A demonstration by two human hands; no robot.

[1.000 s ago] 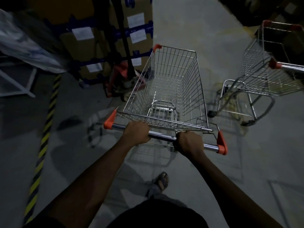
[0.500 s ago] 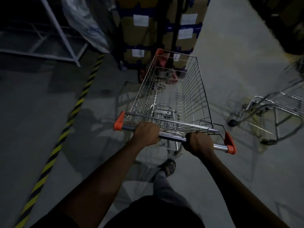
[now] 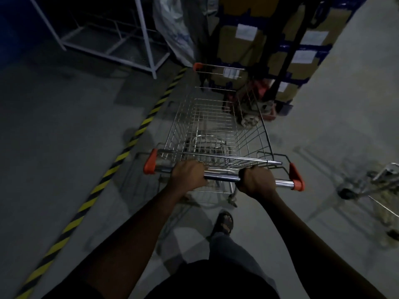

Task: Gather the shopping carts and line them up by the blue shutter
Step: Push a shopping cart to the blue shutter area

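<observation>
An empty wire shopping cart (image 3: 216, 124) with orange corner caps stands right in front of me on the grey floor. My left hand (image 3: 187, 176) grips its chrome handle bar (image 3: 222, 176) left of centre. My right hand (image 3: 257, 181) grips the same bar right of centre. Only the lower frame and a wheel of a second cart (image 3: 367, 186) show at the right edge. A dark blue surface (image 3: 13, 24) fills the top left corner.
A yellow-black floor stripe (image 3: 121, 160) runs diagonally on the left. A white metal rack (image 3: 112, 35) stands at the back left. Stacked cardboard boxes (image 3: 280, 44) on a red pallet jack (image 3: 254, 104) sit straight ahead of the cart. My sandalled foot (image 3: 224, 221) is behind the cart.
The cart and my view have swung left. The second cart slid toward the right edge, and the white rack and floor stripe came further into view. Both hands stayed on the handle.
</observation>
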